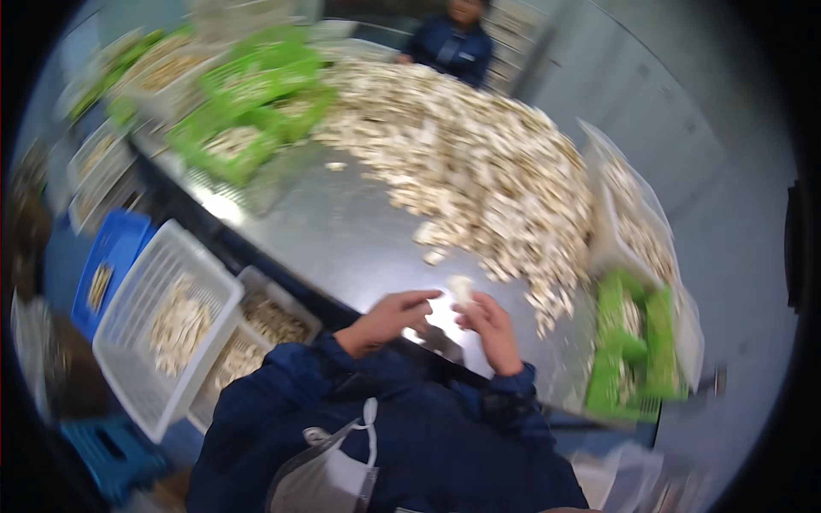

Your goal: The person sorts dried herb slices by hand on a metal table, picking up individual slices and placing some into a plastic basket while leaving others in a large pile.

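Note:
In the head view, slightly blurred, my right hand [492, 329] holds a pale, dried slice [460, 289] between thumb and fingers, over the near edge of a steel table [316, 231]. To its left my left hand [389, 318] has its index finger stretched toward the slice, fingers apart, with nothing visible in them. Just beyond both hands a large heap of similar pale slices [487, 171] spreads across the table.
Green baskets [235, 103] sit at the back left, more [620, 333] at the right beside a white crate [637, 222]. Lower left are white baskets [120, 342], a blue tray [111, 248] and a blue stool [111, 453]. A person [449, 47] in dark clothing is across the table.

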The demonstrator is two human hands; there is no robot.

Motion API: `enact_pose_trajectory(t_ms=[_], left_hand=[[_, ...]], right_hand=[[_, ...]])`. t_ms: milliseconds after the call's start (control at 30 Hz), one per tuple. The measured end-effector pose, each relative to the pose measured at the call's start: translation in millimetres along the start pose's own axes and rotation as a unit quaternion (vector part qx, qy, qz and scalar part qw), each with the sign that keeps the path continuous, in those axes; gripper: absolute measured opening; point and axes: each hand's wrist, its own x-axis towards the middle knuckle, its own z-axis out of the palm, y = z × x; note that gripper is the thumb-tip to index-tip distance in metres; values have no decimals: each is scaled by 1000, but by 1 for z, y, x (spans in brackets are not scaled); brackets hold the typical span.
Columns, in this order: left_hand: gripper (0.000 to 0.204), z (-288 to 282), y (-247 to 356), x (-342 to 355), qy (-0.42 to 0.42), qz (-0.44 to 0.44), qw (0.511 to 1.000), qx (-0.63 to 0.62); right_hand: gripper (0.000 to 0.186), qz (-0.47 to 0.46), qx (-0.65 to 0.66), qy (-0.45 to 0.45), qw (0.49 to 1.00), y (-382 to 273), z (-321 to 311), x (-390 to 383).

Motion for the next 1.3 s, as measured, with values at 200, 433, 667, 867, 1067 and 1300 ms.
enact_pose_trajectory(t_ms=[200,433,667,867,1067,1300], left_hand=[[37,32,-3,33,1,-30,999,-25],[20,35,-22,60,28,-55,998,13],[32,48,-30,93,26,-71,994,-76],[23,32,-47,102,-4,-112,980,-167],[17,36,-36,105,-38,-131,965,-222],[29,37,-44,110,-95,-117,950,-274]], right_hand=[[42,-16,-41,18,999,-1,-4,-5],[35,39,-57,16,997,4,-17,2],[25,104,60,15,993,35,-42,17],[23,95,17,-4,995,38,-45,16],[18,60,-307,222,924,32,-131,-14],[23,140,-481,410,762,39,-202,-6]])
